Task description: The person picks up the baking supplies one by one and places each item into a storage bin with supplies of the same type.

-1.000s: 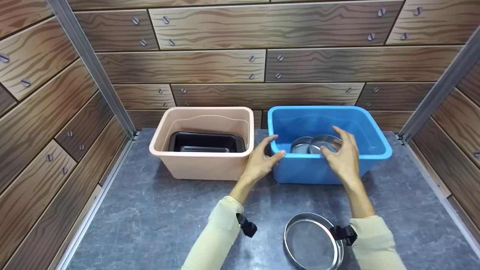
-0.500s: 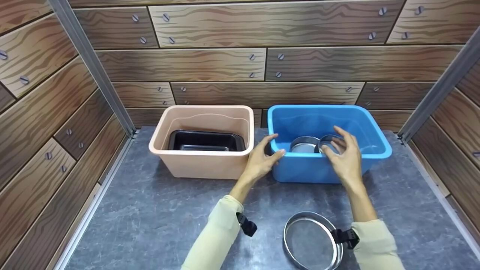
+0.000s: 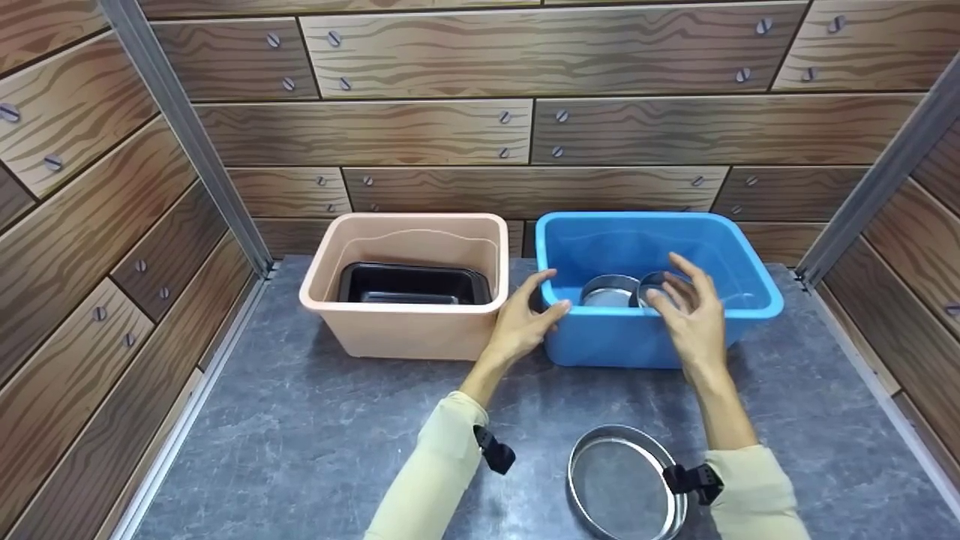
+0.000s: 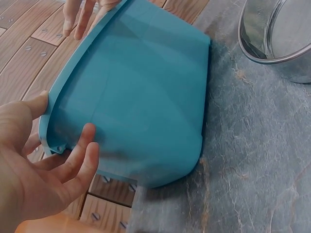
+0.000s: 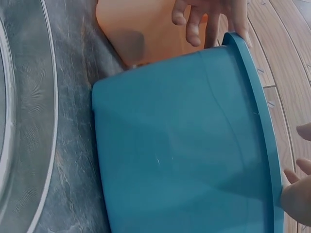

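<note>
My left hand (image 3: 519, 324) grips the left front corner of the blue bin (image 3: 637, 339), its thumb at the rim. In the left wrist view, fingers (image 4: 83, 155) lie along the bin's outer side. My right hand (image 3: 694, 319) is at the front rim, fingers spread loosely over the inside and nothing seen between them. Inside the bin are two round metal pans or sieves. One metal round (image 3: 609, 294) lies to the left; the other (image 3: 645, 286) is beside it, partly hidden by the right hand. A larger round metal sieve (image 3: 621, 487) rests on the table before the bin.
A beige bin (image 3: 420, 330) stands close to the left of the blue one, with a black rectangular baking pan (image 3: 412, 285) inside. The grey table (image 3: 315, 442) is enclosed by wood-patterned walls (image 3: 420, 52) at the back and sides.
The right-hand metal round overlapped the left one a second ago; it now sits farther right, beside it. My right hand has shifted slightly right. My left hand stays at the corner.
</note>
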A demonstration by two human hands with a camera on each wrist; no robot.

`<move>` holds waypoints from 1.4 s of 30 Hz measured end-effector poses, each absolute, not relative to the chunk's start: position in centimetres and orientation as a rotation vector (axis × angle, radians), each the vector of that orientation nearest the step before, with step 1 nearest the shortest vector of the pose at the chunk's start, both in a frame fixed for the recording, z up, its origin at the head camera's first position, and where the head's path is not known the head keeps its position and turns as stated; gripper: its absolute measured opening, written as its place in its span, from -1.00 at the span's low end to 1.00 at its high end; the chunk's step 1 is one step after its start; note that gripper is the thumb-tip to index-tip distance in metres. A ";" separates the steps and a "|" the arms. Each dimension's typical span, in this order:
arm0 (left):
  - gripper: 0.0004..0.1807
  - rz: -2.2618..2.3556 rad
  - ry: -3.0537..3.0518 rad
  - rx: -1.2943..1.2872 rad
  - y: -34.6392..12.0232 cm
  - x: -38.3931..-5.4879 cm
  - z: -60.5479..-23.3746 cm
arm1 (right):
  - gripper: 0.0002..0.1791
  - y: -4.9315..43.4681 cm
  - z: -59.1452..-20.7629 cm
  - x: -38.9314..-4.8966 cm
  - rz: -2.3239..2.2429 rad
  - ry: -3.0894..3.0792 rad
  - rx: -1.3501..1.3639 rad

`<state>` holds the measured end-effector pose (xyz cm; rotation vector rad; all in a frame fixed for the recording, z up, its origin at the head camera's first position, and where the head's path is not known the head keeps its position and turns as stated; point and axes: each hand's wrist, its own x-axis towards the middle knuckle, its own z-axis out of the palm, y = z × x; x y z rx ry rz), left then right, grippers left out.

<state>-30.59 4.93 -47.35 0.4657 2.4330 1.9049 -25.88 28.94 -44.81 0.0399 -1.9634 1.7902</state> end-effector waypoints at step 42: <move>-0.32 1.965 2.333 0.418 4.9 -30.6 -47.7 | -0.36 28.8 -47.0 -19.3 1.989 -1.595 0.117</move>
